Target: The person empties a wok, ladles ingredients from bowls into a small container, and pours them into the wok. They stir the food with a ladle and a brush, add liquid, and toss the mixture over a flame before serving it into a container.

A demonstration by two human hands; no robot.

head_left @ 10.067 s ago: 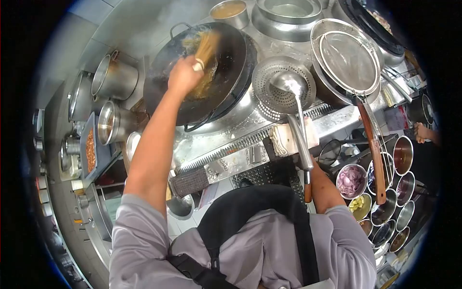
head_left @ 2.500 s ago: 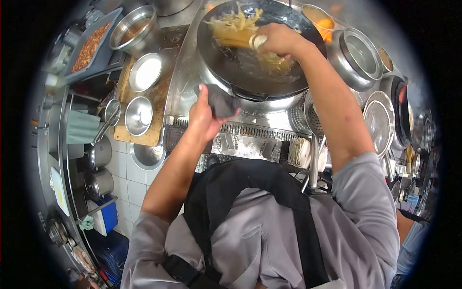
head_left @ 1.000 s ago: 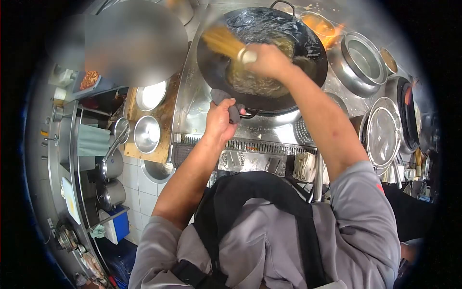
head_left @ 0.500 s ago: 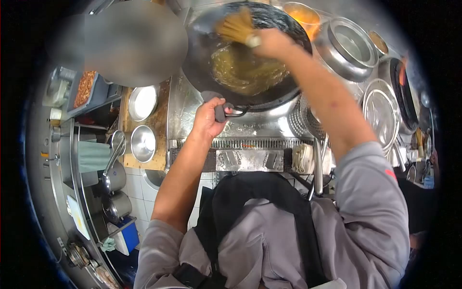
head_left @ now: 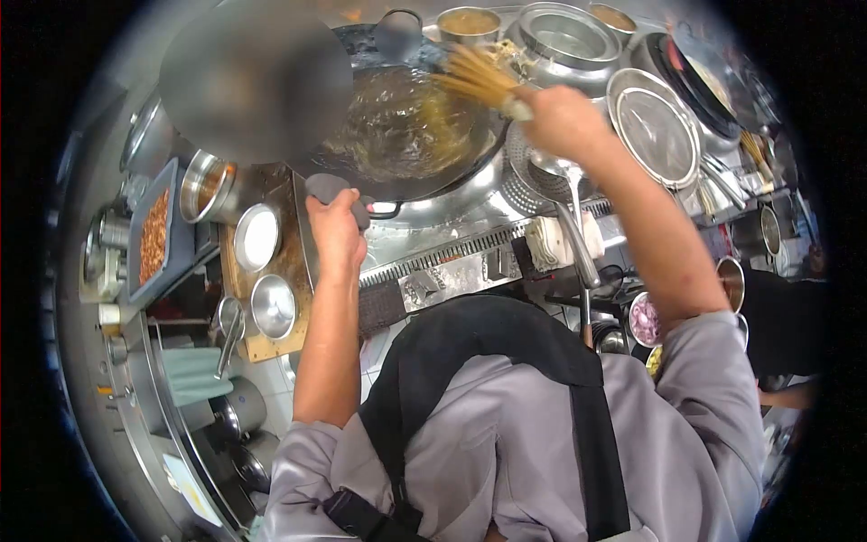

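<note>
A large black wok [head_left: 420, 185] sits on the steel stove, swirling yellowish, bubbly liquid [head_left: 393, 135] inside it. My left hand [head_left: 334, 228] is closed around a dark grey pad [head_left: 327, 188] at the wok's near handle [head_left: 386, 210]. In my right hand [head_left: 567, 125] is a bamboo wok brush [head_left: 477, 76], gripped by its pale bound end. Its bristles, slightly blurred, point left over the wok's right rim. Below my right wrist lie a perforated strainer [head_left: 524, 161] and a steel ladle [head_left: 576, 194].
Mesh sieves [head_left: 655, 126] and a steel pot [head_left: 569, 36] stand right of the wok. A folded cloth [head_left: 546, 242] lies by the front edge. Metal bowls [head_left: 273, 307] rest on a wooden board [head_left: 293, 194] at left. Behind them is a grey tray [head_left: 167, 194] of brown food.
The brush has swung from above the wok's far side to its right rim. The view has turned, so wok and left hand appear further left. Both grips stay the same.
</note>
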